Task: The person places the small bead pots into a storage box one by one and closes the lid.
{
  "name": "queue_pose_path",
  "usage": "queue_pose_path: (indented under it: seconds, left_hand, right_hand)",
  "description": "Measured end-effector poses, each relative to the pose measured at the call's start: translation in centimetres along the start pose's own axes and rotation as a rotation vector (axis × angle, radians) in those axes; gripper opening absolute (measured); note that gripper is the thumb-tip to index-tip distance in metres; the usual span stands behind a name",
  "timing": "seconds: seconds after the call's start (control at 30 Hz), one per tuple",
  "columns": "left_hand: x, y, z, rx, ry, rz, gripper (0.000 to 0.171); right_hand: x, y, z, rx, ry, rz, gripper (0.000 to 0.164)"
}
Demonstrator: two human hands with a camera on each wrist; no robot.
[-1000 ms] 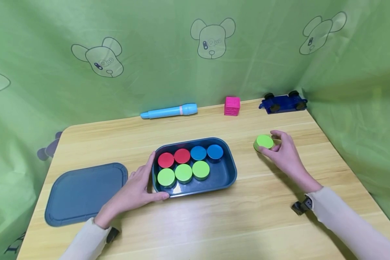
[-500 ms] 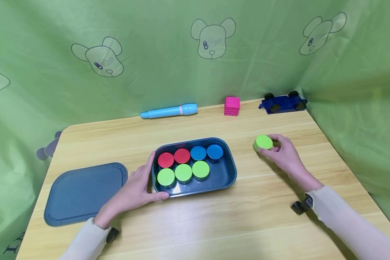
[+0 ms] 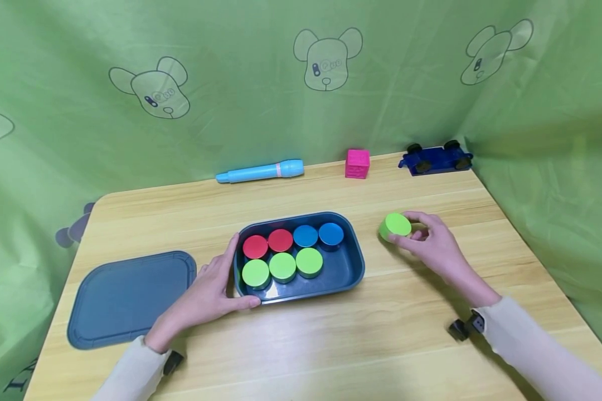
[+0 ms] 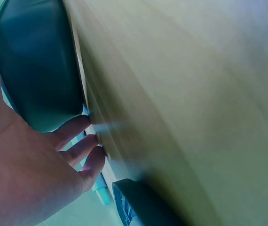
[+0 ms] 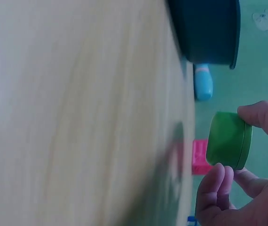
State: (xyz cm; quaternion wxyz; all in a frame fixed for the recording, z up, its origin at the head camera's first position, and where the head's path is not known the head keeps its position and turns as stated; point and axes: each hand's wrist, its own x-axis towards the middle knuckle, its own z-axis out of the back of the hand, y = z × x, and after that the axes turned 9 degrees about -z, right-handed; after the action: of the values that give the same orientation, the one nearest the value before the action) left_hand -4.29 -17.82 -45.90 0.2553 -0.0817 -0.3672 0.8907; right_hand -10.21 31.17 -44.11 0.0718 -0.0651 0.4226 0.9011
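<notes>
My left hand (image 3: 208, 292) holds the left end of a dark blue plastic box (image 3: 348, 273), thumb at its front rim and index finger along the end. Inside, short cylinders stand in two rows: two red (image 3: 256, 247) and two blue (image 3: 331, 235) behind, three light green (image 3: 282, 266) in front. To the right of the box, my right hand (image 3: 433, 245) pinches another green cylinder (image 3: 395, 224) between thumb and fingers. In the right wrist view, this green cylinder (image 5: 225, 141) shows a seam near one end and is raised off the table.
A dark blue lid (image 3: 132, 298) lies flat at the left. Along the back edge lie a light blue toy microphone-shaped stick (image 3: 261, 171), a pink cube (image 3: 357, 164) and a dark blue wheeled toy base (image 3: 435, 160). Green curtains (image 3: 241, 83) border the wooden table (image 3: 321, 351).
My right hand has moved slightly left and nearer me with the green cylinder, closer to the box. My left hand and the box have stayed in place.
</notes>
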Motion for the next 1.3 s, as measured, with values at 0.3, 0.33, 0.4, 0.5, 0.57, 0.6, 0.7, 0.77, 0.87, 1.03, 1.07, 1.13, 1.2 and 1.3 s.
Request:
queue_pose_path:
  seconds: [0.3, 0.33, 0.4, 0.5, 0.57, 0.6, 0.7, 0.77, 0.87, 1.03, 1.07, 1.13, 1.2, 1.3]
  left_hand:
    - [0.0, 0.1, 0.0, -0.001, -0.003, -0.003, 0.134]
    - [0.0, 0.0, 0.0, -0.001, -0.002, -0.003, 0.134]
    - [0.0, 0.0, 0.0, -0.001, -0.003, -0.002, 0.134]
    - [0.1, 0.0, 0.0, -0.006, -0.003, 0.002, 0.134]
    - [0.1, -0.1, 0.0, -0.008, -0.002, 0.006, 0.135]
    - [0.1, -0.1, 0.0, -0.008, -0.001, 0.008, 0.135]
    - [0.1, -0.1, -0.1, -0.007, 0.001, 0.013, 0.135]
    - [0.0, -0.1, -0.1, -0.006, -0.001, 0.011, 0.135]
    - [0.0, 0.0, -0.1, -0.008, -0.003, 0.011, 0.135]
    - [-0.1, 0.0, -0.1, -0.011, -0.005, 0.009, 0.135]
    - [-0.1, 0.0, -0.1, -0.01, -0.006, 0.007, 0.135]
    - [-0.1, 0.0, -0.1, -0.008, -0.007, 0.005, 0.134]
    - [-0.1, 0.1, -0.1, -0.005, -0.007, 0.004, 0.134]
    - [0.0, 0.1, -0.1, 0.001, -0.008, 0.003, 0.135]
  right_hand:
    - [-2.0, 2.2, -0.6, 0.033, 0.007, 0.082, 0.065]
    - [-2.2, 2.5, -0.6, 0.039, 0.006, 0.092, 0.064]
    - [-2.6, 3.0, -0.8, 0.051, 0.006, 0.108, 0.063]
    - [-3.1, 3.7, -1.1, 0.081, 0.013, 0.122, 0.06]
    - [-3.4, 4.1, -1.3, 0.096, 0.022, 0.132, 0.06]
    - [-3.5, 4.4, -1.5, 0.109, 0.028, 0.139, 0.059]
    - [-3.8, 4.8, -2.1, 0.144, 0.043, 0.171, 0.057]
    - [-3.8, 5.1, -2.6, 0.167, 0.055, 0.2, 0.054]
    - [-3.8, 5.4, -3.4, 0.191, 0.078, 0.243, 0.051]
    - [-3.5, 5.5, -4.6, 0.168, 0.122, 0.266, 0.05]
    - [-3.5, 5.5, -4.8, 0.155, 0.126, 0.264, 0.049]
    - [-3.4, 5.5, -5.3, 0.127, 0.129, 0.257, 0.05]
    - [-3.5, 5.6, -5.7, 0.096, 0.127, 0.252, 0.051]
    - [-3.6, 5.9, -6.2, 0.038, 0.13, 0.254, 0.053]
